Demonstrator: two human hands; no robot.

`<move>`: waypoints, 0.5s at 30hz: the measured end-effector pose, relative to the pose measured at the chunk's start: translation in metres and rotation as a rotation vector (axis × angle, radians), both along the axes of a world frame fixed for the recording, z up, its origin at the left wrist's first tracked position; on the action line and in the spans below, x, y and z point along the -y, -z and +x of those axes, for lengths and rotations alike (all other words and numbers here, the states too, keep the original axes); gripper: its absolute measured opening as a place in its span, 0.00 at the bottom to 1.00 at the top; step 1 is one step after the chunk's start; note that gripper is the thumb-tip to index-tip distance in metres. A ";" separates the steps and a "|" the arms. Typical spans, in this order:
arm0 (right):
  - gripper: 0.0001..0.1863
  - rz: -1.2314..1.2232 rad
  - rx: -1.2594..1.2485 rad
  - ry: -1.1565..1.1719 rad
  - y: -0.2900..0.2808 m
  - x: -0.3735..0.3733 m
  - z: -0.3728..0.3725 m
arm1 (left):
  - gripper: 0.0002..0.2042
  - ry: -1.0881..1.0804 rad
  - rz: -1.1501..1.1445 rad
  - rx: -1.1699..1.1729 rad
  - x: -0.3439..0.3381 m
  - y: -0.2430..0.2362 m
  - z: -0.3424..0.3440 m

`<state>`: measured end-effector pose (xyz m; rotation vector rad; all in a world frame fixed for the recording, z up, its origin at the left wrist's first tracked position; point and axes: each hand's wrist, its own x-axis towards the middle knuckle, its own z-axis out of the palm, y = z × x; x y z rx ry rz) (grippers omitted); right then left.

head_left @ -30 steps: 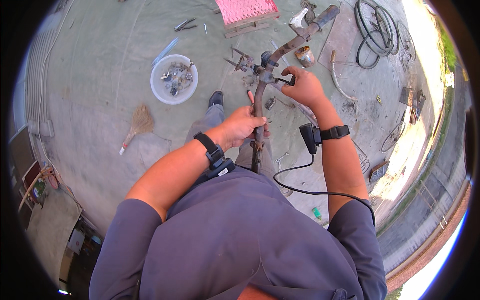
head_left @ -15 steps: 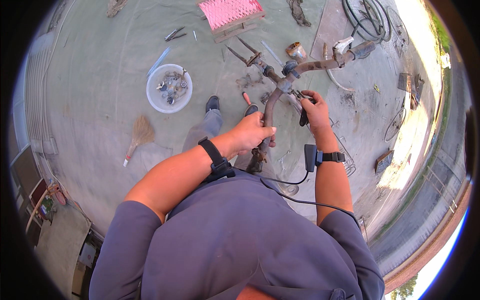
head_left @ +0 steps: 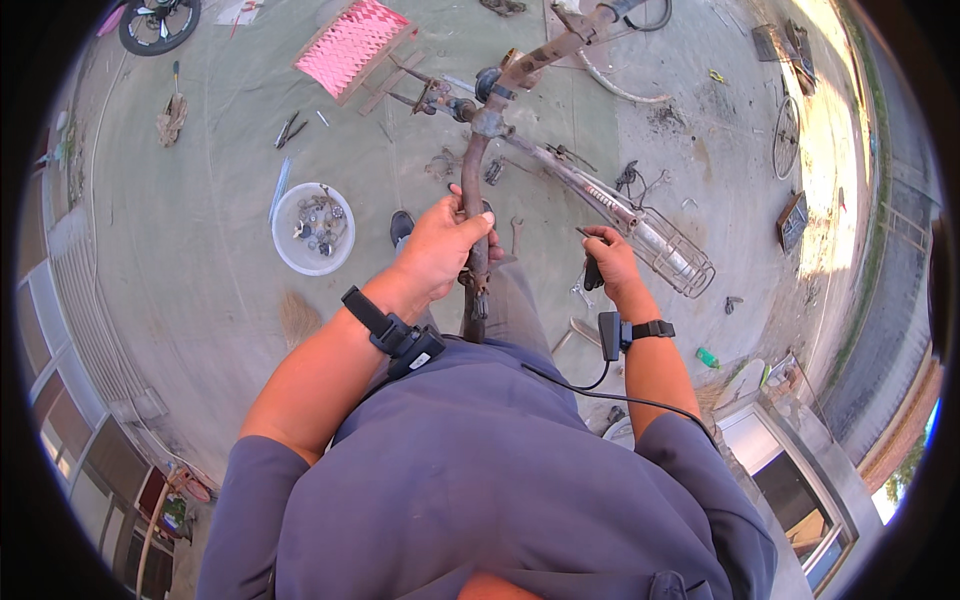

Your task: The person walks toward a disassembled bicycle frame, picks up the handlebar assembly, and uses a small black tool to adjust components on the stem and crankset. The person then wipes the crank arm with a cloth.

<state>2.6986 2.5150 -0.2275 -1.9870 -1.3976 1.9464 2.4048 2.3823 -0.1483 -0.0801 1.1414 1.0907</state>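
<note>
A rusty bicycle handlebar point(head_left: 475, 180) with a central clamp point(head_left: 489, 123) stretches from my lap toward the top of the head view. My left hand point(head_left: 440, 240) is wrapped round its near bar, thumb on top. A pronged, fork-like metal part point(head_left: 435, 97) sticks out left of the clamp. My right hand point(head_left: 614, 266), apart from the handlebar, is closed round a small black-handled tool point(head_left: 593, 274); a thin metal end pokes out above the fingers. The tool's exact kind is partly hidden by the hand.
A white basin point(head_left: 340, 255) of small metal parts stands at left, near pliers point(head_left: 290, 130). A pink woven stool point(head_left: 350, 45) is beyond. On the right lies a wire rack point(head_left: 680, 265) with a metal tube; a wrench point(head_left: 517, 235) lies near my feet.
My right hand has drawn back from the clamp toward me, tool still in it. The handlebar appears further up and left; my left hand keeps its grip. The view has shifted.
</note>
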 end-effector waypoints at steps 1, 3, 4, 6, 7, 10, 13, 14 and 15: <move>0.18 -0.014 0.015 0.018 0.001 0.005 0.012 | 0.10 0.003 0.003 -0.014 -0.007 -0.002 0.001; 0.18 -0.047 0.036 0.063 0.002 0.015 0.035 | 0.09 0.015 0.006 -0.043 -0.021 -0.008 0.004; 0.18 -0.044 0.051 0.074 0.003 0.019 0.045 | 0.10 -0.001 0.034 -0.063 -0.030 -0.009 0.006; 0.18 -0.085 0.053 0.115 0.005 0.028 0.066 | 0.10 -0.069 0.043 -0.076 -0.049 -0.011 0.009; 0.18 -0.109 0.060 0.141 0.006 0.034 0.076 | 0.10 -0.095 0.027 -0.087 -0.057 -0.013 0.014; 0.18 -0.114 0.051 0.199 0.011 0.046 0.102 | 0.09 -0.150 0.051 -0.126 -0.086 -0.011 0.023; 0.18 -0.105 0.039 0.258 0.016 0.060 0.126 | 0.10 -0.199 0.068 -0.153 -0.115 -0.008 0.026; 0.18 -0.105 0.034 0.281 0.017 0.064 0.134 | 0.10 -0.208 0.081 -0.163 -0.124 -0.006 0.024; 0.18 -0.097 0.034 0.298 0.018 0.069 0.143 | 0.10 -0.220 0.087 -0.159 -0.132 -0.004 0.022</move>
